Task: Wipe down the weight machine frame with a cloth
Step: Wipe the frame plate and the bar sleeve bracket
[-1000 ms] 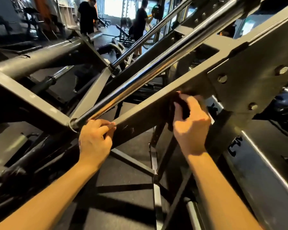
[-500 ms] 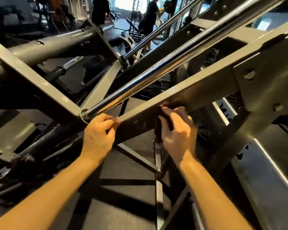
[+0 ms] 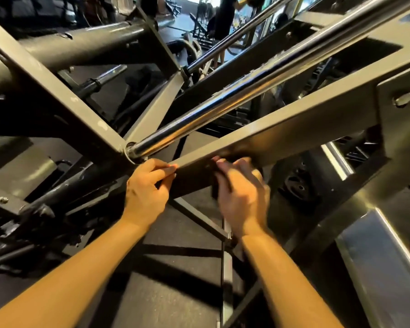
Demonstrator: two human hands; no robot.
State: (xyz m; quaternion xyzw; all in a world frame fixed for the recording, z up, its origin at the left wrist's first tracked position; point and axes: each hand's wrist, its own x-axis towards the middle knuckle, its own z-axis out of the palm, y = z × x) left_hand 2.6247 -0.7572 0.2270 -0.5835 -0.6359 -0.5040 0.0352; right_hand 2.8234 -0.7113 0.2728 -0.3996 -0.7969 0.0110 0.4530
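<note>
Both hands on the angled grey frame beam (image 3: 282, 129), just right of the chrome guide rod (image 3: 199, 119). Left hand (image 3: 147, 190) curled, pinching the beam's near edge to steady. Right hand (image 3: 242, 190) blurry, fingers wrapped over a dark cloth (image 3: 219, 183) pressed to the beam's underside. Best bet: firm pressure, long overlapping strokes, hitting edges and bolts too. No readable brand or lettering anywhere.

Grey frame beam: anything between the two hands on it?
Head view: only a bare stretch of the grey frame beam lies between the left hand and the right hand, which holds the dark cloth.
</note>
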